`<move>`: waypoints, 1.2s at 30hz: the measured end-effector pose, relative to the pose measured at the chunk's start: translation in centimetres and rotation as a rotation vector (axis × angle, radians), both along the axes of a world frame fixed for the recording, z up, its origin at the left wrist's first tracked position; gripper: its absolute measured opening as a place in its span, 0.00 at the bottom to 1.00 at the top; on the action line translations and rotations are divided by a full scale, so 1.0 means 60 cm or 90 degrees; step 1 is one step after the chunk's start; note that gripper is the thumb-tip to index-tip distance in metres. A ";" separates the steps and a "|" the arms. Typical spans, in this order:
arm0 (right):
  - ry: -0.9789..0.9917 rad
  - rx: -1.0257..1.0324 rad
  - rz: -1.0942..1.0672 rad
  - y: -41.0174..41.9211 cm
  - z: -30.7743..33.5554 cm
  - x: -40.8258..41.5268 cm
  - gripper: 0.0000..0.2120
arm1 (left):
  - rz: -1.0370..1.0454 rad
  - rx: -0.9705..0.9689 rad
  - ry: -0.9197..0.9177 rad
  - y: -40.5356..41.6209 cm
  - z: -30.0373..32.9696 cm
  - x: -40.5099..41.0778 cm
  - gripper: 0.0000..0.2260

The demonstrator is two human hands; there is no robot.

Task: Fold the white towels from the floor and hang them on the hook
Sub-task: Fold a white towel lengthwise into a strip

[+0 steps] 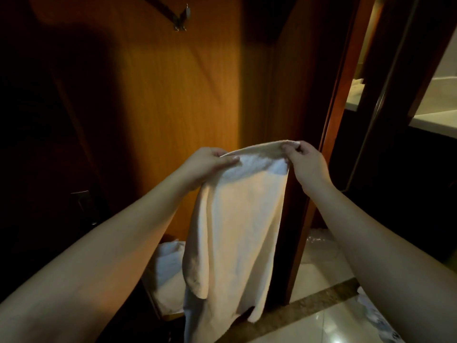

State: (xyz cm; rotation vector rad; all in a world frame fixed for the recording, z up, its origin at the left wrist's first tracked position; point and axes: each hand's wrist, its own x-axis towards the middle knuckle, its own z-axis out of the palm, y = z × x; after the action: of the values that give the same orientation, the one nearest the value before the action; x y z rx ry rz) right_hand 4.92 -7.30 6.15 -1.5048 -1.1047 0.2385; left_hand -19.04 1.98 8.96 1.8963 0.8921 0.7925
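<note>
room: dim doorway, wooden door (173, 107) ahead, tiled floor (321, 318) below.
towel: white towel (237, 231) hangs doubled in the air, its top edge stretched level, likely to square the fold.
hands: left hand (207, 164) and right hand (304, 159) each pinch a top corner, held apart.
hook: metal hook (181, 18) high on the door, bare.
floor pile: second towel (168, 273) waits by the door's foot.

Both bare arms are stretched out forward and up, left hand (207, 164) and right hand (305, 160) near each other at about the same height, fingers (288, 148) curled in a pinch on the towel (237, 219) edge.
</note>
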 end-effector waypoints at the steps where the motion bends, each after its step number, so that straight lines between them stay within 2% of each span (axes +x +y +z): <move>1: -0.008 0.002 -0.021 0.002 0.002 0.000 0.08 | -0.008 0.021 0.035 0.006 0.001 -0.003 0.15; 3: -0.030 0.014 -0.065 0.010 0.005 0.003 0.13 | -0.029 0.077 0.164 0.021 -0.001 -0.011 0.14; 6: 0.094 0.035 -0.131 0.019 0.009 0.019 0.17 | -0.020 0.107 0.380 0.044 -0.025 -0.025 0.09; 8: 0.162 0.030 -0.127 0.016 0.006 0.037 0.20 | 0.007 0.077 0.429 0.062 -0.056 -0.044 0.09; 12: 0.171 0.022 -0.155 0.004 -0.006 0.064 0.13 | -0.013 0.043 0.492 0.083 -0.100 -0.083 0.07; 16: 0.264 0.022 -0.174 -0.015 -0.018 0.091 0.17 | -0.015 0.071 0.463 0.096 -0.122 -0.103 0.06; 18: 0.267 0.012 -0.189 -0.023 -0.026 0.106 0.17 | -0.010 0.053 0.420 0.094 -0.131 -0.106 0.05; 21: 0.276 0.013 -0.211 -0.030 -0.034 0.121 0.18 | 0.029 0.028 0.322 0.086 -0.137 -0.094 0.16; 22: 0.275 0.012 -0.218 -0.033 -0.037 0.124 0.19 | 0.048 0.031 0.293 0.083 -0.138 -0.087 0.17; 25: 0.306 0.012 -0.236 -0.043 -0.049 0.138 0.20 | 0.072 0.056 0.246 0.076 -0.136 -0.069 0.12; 27: 0.334 0.003 -0.246 -0.050 -0.061 0.147 0.21 | 0.032 0.047 0.260 0.083 -0.134 -0.064 0.13; 30: 0.346 -0.017 -0.258 -0.061 -0.084 0.155 0.20 | -0.069 -0.015 0.395 0.100 -0.132 -0.069 0.07; 33: 0.329 -0.040 -0.253 -0.071 -0.106 0.161 0.20 | -0.055 -0.006 0.476 0.123 -0.147 -0.077 0.08; 35: 0.323 -0.052 -0.253 -0.078 -0.115 0.171 0.20 | -0.009 -0.041 0.420 0.134 -0.160 -0.077 0.13; 36: 0.325 -0.064 -0.253 -0.080 -0.118 0.172 0.20 | 0.013 -0.092 0.333 0.136 -0.164 -0.085 0.16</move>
State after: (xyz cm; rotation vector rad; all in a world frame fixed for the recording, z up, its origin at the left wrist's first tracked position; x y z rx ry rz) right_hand 15.27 -12.09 -0.95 -1.5988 -0.3853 0.3778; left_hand -24.12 10.13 -0.89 1.9974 1.2488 0.2269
